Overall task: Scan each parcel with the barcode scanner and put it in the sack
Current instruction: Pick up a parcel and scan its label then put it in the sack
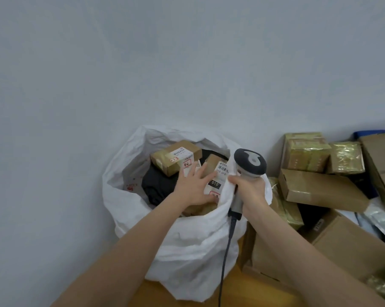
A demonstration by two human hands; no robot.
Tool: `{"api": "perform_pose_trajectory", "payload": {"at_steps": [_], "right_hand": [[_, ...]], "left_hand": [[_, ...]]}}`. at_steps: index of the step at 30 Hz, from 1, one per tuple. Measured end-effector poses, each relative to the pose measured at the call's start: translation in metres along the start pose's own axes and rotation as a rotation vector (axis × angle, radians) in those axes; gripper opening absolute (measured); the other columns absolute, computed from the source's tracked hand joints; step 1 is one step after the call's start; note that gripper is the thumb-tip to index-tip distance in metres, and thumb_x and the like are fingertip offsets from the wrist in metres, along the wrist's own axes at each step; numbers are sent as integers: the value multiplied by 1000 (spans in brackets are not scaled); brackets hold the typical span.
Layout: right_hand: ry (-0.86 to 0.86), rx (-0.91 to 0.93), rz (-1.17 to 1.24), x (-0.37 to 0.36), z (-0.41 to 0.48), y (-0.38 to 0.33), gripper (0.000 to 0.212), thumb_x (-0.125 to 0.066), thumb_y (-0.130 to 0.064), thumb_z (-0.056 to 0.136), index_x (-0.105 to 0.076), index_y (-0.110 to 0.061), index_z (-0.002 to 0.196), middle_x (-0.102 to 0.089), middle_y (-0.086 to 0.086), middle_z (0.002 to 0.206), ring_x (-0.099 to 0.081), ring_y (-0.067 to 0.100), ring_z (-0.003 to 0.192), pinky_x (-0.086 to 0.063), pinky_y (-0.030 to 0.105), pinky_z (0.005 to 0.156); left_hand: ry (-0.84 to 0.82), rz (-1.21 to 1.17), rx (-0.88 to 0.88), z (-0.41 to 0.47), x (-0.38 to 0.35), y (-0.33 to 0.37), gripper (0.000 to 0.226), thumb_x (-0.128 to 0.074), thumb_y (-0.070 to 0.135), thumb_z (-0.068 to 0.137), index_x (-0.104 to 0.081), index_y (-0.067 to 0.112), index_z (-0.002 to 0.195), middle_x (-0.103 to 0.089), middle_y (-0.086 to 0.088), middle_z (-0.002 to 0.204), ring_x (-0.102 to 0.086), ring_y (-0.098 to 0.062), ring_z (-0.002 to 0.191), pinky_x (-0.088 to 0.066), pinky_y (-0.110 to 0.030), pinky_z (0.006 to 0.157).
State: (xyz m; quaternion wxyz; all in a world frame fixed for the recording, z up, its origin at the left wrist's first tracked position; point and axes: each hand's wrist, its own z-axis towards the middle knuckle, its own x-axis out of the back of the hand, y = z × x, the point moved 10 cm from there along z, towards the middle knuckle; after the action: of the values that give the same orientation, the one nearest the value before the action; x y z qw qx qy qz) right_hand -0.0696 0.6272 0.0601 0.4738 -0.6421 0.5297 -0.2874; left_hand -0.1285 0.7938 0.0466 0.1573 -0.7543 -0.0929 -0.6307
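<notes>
A white sack [187,244] stands open against the wall with several parcels inside. My left hand [192,185] lies flat with spread fingers on a labelled cardboard parcel [216,180] in the sack's mouth. Behind it a second brown labelled box [176,159] rests on a dark item [158,185]. My right hand [251,191] grips the grey barcode scanner [249,165] by its handle and also pinches the sack's rim. The scanner's dark cable [226,258] hangs down in front of the sack.
To the right lies a pile of cardboard boxes [320,191] and gold-wrapped parcels [306,156]. An open carton [346,244] sits at the lower right. The pale wall [143,63] stands right behind the sack. A wooden floor [242,291] shows below.
</notes>
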Motion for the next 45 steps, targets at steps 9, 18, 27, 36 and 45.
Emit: {"api": "perform_pose_trajectory", "payload": {"at_steps": [9,18,27,36,45], "right_hand": [[24,40,3,19,8,1,37,-79,-12,78,-55,-18,105,-61,1,95,-59,23,92,-51,38,81],[61,6,46,39,-6,26,35,-78,-8,76,-55,-19,100,-61,0,89,-58,15,80,-44,28,61],[88,0,45,63,-32,22,24,-75,-8,81,-57,-18,95,-62,2,90,-61,16,79,-46,26,58],[113,-135,136,115,-58,35,24,-74,-17,85,-61,-7,102,-71,8,81,-70,18,70,-57,31,58],[9,-211,283,214,-102,48,15,-71,-17,87,-60,-8,86,-61,5,56,-60,14,48,-57,29,55]], "left_hand": [[-107,-9,131,21,-26,-49,99,-48,85,71,0,48,150,15,4,161,13,-33,147,0,-67,111],[-86,-101,161,6,-46,-28,105,-59,76,72,7,46,149,11,-3,161,-5,-32,147,-11,-63,113],[-50,-163,127,-17,-36,-12,92,-61,64,81,-4,44,151,6,-9,161,-7,-31,147,-16,-56,114],[203,-254,168,-42,32,29,55,-45,43,98,-29,23,147,-25,-12,154,-33,-31,137,-38,-47,100],[503,-256,124,-92,80,175,41,-47,33,99,-48,15,135,-46,-8,138,-43,-26,125,-43,-38,91]]}}
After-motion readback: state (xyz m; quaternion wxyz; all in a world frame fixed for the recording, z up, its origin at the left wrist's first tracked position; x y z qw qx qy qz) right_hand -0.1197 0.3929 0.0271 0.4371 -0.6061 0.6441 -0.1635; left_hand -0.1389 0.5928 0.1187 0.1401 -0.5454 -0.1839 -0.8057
